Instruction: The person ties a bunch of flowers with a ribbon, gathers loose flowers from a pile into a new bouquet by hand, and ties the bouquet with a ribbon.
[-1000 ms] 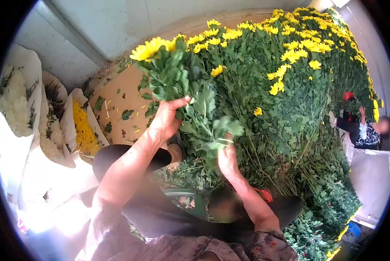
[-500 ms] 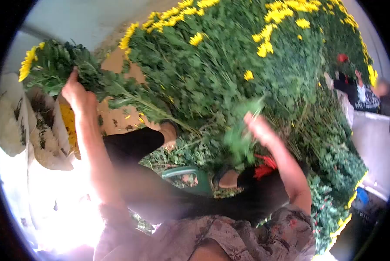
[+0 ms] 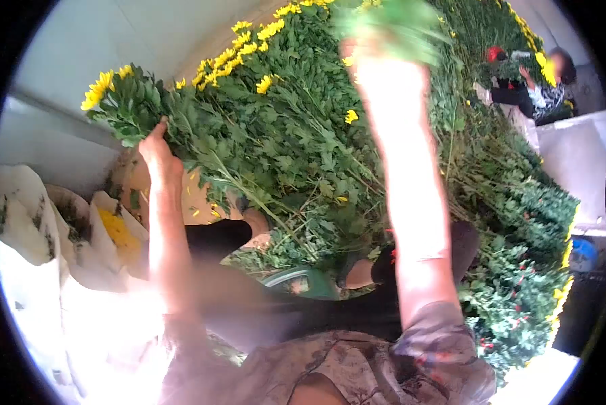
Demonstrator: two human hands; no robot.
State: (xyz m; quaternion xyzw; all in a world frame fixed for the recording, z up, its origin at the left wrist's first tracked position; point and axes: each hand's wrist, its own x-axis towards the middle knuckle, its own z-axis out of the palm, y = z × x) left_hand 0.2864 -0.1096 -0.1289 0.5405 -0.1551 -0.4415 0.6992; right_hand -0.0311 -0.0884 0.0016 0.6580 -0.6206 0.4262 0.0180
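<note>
At the upper left my left hand is closed round a leafy bunch of yellow flowers, whose blooms point left and whose stems trail down to the right. My right hand is stretched far forward at the top, smeared by motion. A blurred mass of green leaves covers its fingers, so its grasp cannot be made out. Beneath and between my arms spreads a large heap of leafy stems with yellow blooms along its far edge.
White sacks stand at the left, one holding yellow petals. A green container sits between my legs. Another person sits at the far right beside the flowers. A pale wall rises behind.
My left hand first moved left with the bunch, then slightly right. My right hand has gone from near the bunch, down and right, then far up and forward. The view has shifted.
</note>
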